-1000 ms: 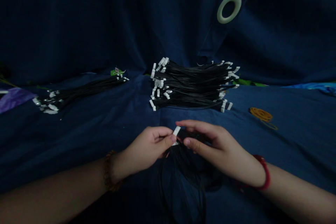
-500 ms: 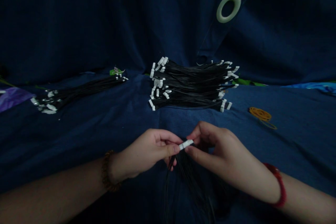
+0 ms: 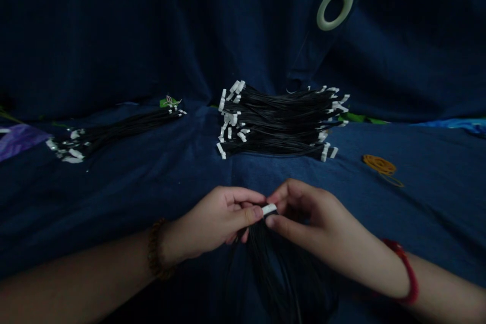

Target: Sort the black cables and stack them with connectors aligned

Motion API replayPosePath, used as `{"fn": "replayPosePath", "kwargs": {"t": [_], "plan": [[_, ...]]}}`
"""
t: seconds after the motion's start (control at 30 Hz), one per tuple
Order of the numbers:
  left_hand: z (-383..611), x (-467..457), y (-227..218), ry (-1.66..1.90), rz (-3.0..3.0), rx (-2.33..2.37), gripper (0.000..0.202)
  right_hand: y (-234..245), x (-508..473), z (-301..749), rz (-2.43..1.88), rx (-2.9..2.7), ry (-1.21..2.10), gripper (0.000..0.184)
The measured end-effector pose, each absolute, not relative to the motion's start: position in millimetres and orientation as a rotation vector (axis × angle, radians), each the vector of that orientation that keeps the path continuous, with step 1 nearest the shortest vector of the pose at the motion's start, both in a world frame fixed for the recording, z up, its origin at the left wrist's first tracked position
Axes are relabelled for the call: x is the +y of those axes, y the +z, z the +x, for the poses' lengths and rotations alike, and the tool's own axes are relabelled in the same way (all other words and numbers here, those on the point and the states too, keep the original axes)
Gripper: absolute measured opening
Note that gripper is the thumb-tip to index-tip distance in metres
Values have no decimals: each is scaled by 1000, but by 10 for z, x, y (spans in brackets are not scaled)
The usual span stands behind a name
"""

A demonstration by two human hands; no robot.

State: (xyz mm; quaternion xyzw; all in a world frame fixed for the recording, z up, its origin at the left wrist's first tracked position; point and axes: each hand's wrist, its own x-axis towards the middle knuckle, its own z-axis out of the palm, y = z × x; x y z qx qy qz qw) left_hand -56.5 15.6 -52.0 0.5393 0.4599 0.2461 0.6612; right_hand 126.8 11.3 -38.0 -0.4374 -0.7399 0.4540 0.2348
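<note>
1. Black wire bundle (image 3: 273,273) hangs below the hands, over the navy cloth (image 3: 114,202), directly in front of me. Its loose strands fan toward the lower frame edge.
2. Large wire stack (image 3: 277,124), with white connectors at both ends, lies straight ahead on the cloth. I read a smaller wire bundle (image 3: 114,136) well apart to its left and an orange rubber band (image 3: 379,165) to its right.
3. Left hand (image 3: 212,223) and right hand (image 3: 304,212) stand close together at the top of the black wire bundle, with their fingertips almost meeting.
4. Grip: I read both hands as clamped on one white connector (image 3: 269,209), each pinching it between thumb and fingers. Dim light and the fingers hide where the wires enter it.
5. Caution: a relaxed pinch could drop this small connector. A sharp pull could snag the loose strands, tangle them or strain the wires at the connector. Poor light could hide a twisted wire from me.
</note>
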Motion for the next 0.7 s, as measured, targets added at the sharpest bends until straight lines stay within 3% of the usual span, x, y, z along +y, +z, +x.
{"fn": "replayPosePath", "kwargs": {"t": [0.13, 0.23, 0.33, 0.57, 0.7], "plan": [[-630, 210, -572, 736, 1214, 1017, 44, -259, 161, 1315, -1233, -1653, 1860, 49], [-662, 225, -608, 840, 1186, 990, 43, -199, 201, 1364, -1193, -1658, 1874, 43], [-667, 220, -629, 906, 1165, 965, 39, -207, 211, 1411, -1205, -1947, 1384, 32], [-651, 230, -625, 1002, 1057, 996, 37, -255, 82, 1445, -1041, -2381, -161, 16], [-644, 222, -621, 1016, 1099, 1037, 38, -262, 40, 1438, -928, -2485, -505, 10]]}}
